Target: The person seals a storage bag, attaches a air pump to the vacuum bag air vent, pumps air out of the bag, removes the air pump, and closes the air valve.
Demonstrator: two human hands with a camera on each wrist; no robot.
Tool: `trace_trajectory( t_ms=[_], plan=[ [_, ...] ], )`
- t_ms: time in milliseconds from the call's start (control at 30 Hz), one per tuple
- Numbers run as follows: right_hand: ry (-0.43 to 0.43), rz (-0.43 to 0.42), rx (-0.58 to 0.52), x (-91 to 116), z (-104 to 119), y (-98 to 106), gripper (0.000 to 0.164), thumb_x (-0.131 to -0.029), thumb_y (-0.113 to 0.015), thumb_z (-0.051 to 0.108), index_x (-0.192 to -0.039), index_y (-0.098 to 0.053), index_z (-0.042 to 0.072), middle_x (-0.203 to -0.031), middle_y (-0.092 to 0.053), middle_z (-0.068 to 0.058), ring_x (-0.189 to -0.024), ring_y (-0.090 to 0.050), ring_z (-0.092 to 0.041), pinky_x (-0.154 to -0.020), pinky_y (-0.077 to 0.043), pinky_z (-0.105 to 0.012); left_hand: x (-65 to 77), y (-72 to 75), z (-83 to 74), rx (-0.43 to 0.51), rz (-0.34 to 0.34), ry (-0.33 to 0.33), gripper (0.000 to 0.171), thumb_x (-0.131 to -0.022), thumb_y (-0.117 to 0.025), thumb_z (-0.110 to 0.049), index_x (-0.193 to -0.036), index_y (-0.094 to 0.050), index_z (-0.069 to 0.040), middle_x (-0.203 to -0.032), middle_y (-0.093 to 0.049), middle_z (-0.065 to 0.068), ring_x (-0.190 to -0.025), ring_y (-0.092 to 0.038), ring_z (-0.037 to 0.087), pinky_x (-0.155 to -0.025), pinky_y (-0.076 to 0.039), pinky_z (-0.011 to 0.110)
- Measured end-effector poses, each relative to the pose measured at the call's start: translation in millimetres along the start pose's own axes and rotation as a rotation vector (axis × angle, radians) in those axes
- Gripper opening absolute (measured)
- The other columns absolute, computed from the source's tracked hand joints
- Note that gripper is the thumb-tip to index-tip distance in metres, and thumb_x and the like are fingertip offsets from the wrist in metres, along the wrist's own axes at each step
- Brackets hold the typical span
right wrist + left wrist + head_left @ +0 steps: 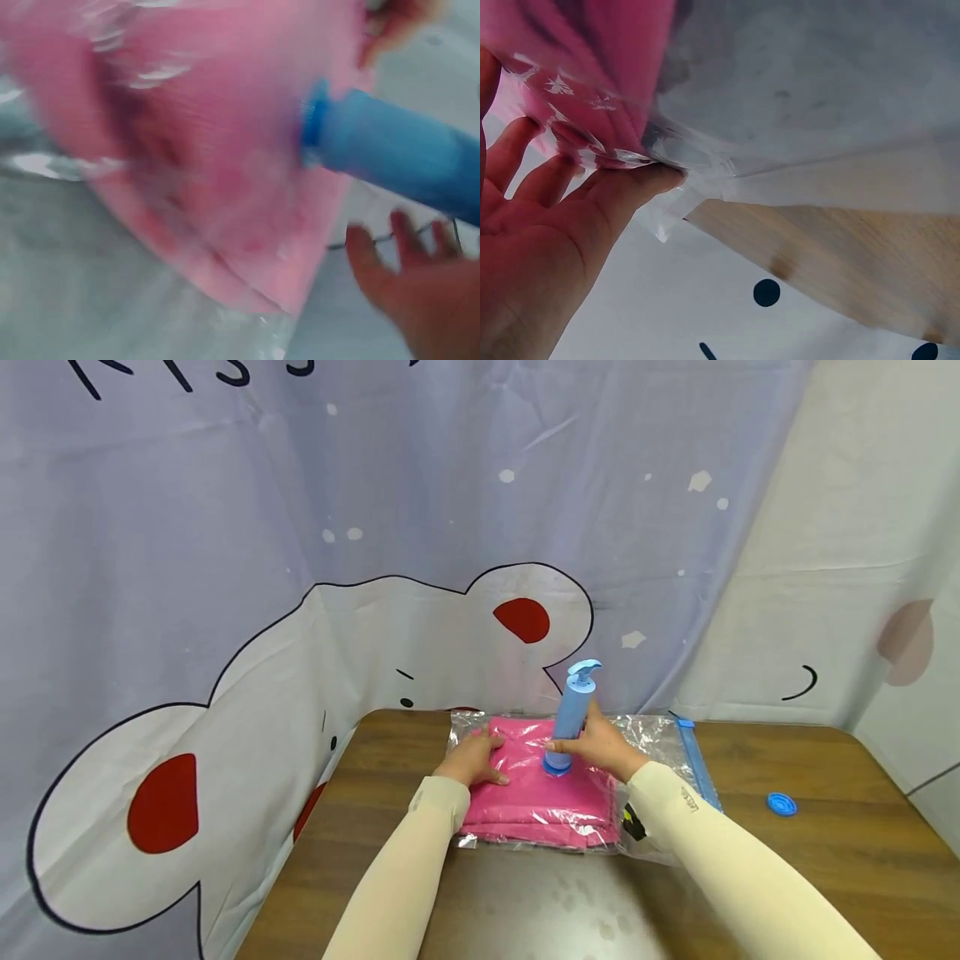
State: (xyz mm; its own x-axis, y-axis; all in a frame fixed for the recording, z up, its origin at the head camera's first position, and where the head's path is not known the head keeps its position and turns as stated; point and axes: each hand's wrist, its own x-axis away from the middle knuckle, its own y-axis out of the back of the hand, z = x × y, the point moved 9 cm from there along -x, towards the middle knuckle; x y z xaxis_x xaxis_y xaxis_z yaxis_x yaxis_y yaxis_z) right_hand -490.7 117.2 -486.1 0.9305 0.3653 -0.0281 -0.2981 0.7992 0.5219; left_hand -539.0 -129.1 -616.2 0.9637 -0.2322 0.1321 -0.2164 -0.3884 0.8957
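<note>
A clear plastic storage bag [660, 739] holding folded pink fabric [540, 806] lies on the table. A light blue hand pump [572, 714] stands on the bag, its base at a darker blue round valve [557, 764]. My left hand [472, 760] rests at the bag's left side with fingers spread; in the left wrist view its thumb [656, 180] touches the plastic edge. Beside the pump's lower part is my right hand [603, 745], fingers apart and loosely bent. In the right wrist view, a gap shows between those fingers [367, 259] and the blurred pump [405, 146].
A blue round cap [782, 804] lies on the wooden table [825, 860] at the right. The bag's blue zip strip [699, 764] runs along its right end, near my right forearm. A printed curtain [420, 485] hangs close behind the table.
</note>
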Motion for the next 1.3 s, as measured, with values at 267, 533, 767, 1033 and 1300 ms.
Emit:
trace_trajectory(
  t_ms=[267,533,767,1033,1300],
  plan=[
    [0.049,0.104,-0.119,1,20,15,0.082,-0.099,-0.075,-0.002,-0.167,-0.032,-0.01,-0.167,-0.052,-0.039,-0.157,-0.052,-0.059,-0.133,-0.044,-0.069,0.4,4.6,-1.4,-0.041,-0.027,-0.016,0.102,-0.079,-0.104,-0.047,-0.167,-0.059,-0.023,-0.184,-0.036,0.021,-0.169,-0.043,0.044,-0.139,-0.041,0.056],
    [-0.002,-0.085,0.095,0,8,29,0.078,-0.097,-0.093,0.032,-0.152,-0.052,-0.005,-0.142,-0.071,-0.032,-0.131,-0.072,-0.049,-0.113,-0.061,-0.062,1.6,9.6,-6.1,-0.037,-0.015,-0.03,0.1,-0.082,-0.103,-0.044,-0.168,-0.058,-0.019,-0.185,-0.035,0.023,-0.169,-0.042,0.046,-0.139,-0.04,0.057],
    [-0.007,-0.136,0.114,0,3,22,0.085,-0.095,-0.095,0.034,-0.153,-0.049,-0.005,-0.144,-0.071,-0.033,-0.132,-0.074,-0.049,-0.114,-0.062,-0.062,4.4,6.5,1.0,-0.026,0.005,0.021,0.101,-0.083,-0.103,-0.045,-0.169,-0.056,-0.024,-0.187,-0.033,0.018,-0.171,-0.04,0.044,-0.14,-0.038,0.057],
    [0.061,0.1,-0.092,1,10,7,0.107,-0.095,-0.087,0.003,-0.176,-0.017,-0.005,-0.173,-0.047,-0.035,-0.16,-0.049,-0.058,-0.134,-0.041,-0.071,5.1,-1.7,-2.4,0.014,0.008,0.019,0.099,-0.081,-0.103,-0.043,-0.168,-0.059,-0.024,-0.187,-0.032,0.018,-0.172,-0.038,0.044,-0.14,-0.038,0.058],
    [0.068,0.056,0.024,1,20,17,0.071,-0.097,-0.087,0.012,-0.154,-0.051,-0.011,-0.147,-0.071,-0.035,-0.137,-0.071,-0.052,-0.121,-0.058,-0.063,1.7,0.7,-3.4,-0.016,-0.009,0.0,0.101,-0.08,-0.104,-0.045,-0.167,-0.059,-0.023,-0.185,-0.032,0.022,-0.169,-0.043,0.047,-0.138,-0.04,0.058]
  ],
)
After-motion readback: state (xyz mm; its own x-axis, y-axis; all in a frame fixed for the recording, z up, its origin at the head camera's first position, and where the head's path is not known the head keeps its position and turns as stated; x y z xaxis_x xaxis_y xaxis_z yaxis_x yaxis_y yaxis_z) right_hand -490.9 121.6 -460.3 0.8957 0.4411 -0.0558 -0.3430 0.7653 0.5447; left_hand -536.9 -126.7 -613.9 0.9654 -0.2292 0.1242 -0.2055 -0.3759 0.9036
